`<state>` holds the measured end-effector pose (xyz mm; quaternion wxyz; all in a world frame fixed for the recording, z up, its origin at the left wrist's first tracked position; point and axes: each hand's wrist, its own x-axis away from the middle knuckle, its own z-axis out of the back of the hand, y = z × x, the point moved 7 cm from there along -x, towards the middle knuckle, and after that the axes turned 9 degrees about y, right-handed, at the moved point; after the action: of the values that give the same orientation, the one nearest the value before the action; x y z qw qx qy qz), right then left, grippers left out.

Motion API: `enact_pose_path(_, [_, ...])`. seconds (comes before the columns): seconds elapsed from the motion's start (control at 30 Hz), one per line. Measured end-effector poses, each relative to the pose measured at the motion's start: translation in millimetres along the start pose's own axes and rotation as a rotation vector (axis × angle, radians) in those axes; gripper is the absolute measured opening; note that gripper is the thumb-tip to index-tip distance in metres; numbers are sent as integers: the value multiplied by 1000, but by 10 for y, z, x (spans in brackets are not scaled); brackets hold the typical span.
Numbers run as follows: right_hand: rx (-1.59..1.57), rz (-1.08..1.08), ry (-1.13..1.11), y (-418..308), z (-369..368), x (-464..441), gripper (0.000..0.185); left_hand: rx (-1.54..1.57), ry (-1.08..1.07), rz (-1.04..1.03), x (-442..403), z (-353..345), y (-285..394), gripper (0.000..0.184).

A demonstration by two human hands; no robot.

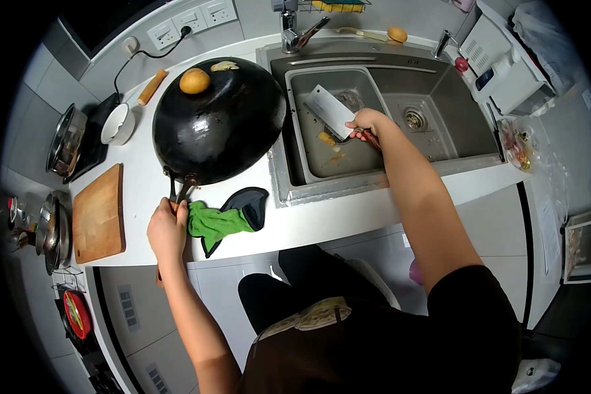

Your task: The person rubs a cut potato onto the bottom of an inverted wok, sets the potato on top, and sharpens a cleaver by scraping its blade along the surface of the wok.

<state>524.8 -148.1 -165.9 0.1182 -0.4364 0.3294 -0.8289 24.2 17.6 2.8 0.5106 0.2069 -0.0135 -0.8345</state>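
We record one flat, grained wooden board (100,217) at left on the white tabletop (335,220). The left grip (169,228) is closed around the handle (186,188) of one glossy, domed black wok (213,131), which lies far of it. We count one soft green-and-black cloth (217,224) just right. The right grip (366,125) encloses one flat, rectangular metal cleaver (329,110), extending far and left of that grip, over the left of two grey basins (358,161).

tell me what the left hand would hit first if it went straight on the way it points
Beyond the handle in its grip, the left hand would probably meet the near edge of the black wok, though depth is unclear from this one view.
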Motion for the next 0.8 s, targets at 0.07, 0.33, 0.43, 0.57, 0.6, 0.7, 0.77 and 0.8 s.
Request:
enact_pose_path(0.07, [10,-21,-21,71,-45,-3,17,-2,-2,4,3,-9,-17,36])
enact_pose_path(0.33, [653,192,234,-55,-45,13,51,-6,18,-12,7,5,27,33])
enact_pose_path(0.43, [793,298,424,-83,-12,-154,52,15,23,-18,9,7,40,33])
enact_pose_path(0.57, [844,323,448,-106,69,-227,44,3,29,-16,10,6,26,33])
enact_pose_path(0.6, [554,232,400,-83,116,-187,41,-2,32,-19,10,-4,17,33])
enact_pose_path(0.7, [222,212,474,-298,221,247,36,-19,40,-27,11,-9,11,33])
enact_pose_path(0.77, [200,360,550,-450,283,382,39,-24,54,-36,18,-8,11,33])
enact_pose_path(0.8, [195,439,629,-498,323,391,30,-29,69,-48,19,-3,19,33])
